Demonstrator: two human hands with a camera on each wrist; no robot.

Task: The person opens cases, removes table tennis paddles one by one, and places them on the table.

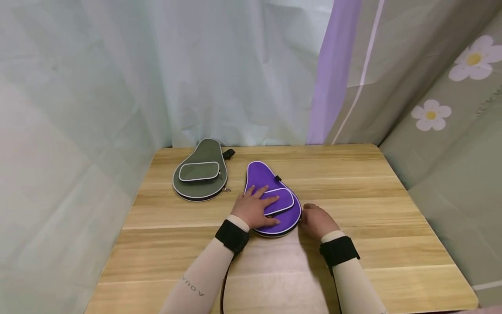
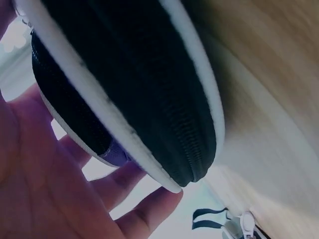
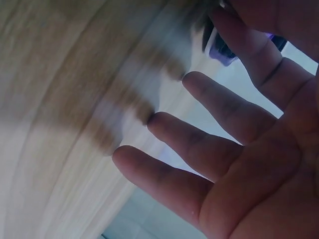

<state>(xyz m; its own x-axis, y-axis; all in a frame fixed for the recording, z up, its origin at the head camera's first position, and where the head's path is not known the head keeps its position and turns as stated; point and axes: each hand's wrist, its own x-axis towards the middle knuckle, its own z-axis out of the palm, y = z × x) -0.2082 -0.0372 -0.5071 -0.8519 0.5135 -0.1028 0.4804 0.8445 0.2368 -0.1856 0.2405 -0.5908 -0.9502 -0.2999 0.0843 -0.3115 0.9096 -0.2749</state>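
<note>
If the Purple Bag (image 1: 284, 203) Slips, the Zip (image 2: 183, 134) May Jam

The purple bag lies flat near the middle of the table (image 1: 361, 196). The left grip (image 1: 256, 208) is spread wide over its top. The right grip (image 1: 317, 221) is at the bag's right edge, finger and thumb pinching the zip pull (image 3: 223, 4), which is mostly hidden. If the left grip presses too softly, a hard tug could make the bag turn or slide. A crooked tug could catch cloth in the zip's teeth. The tiny pull could also pop out of the fingertips. The green bag (image 1: 201, 187) lies apart, to the left, so a bump seems less likely.
</note>
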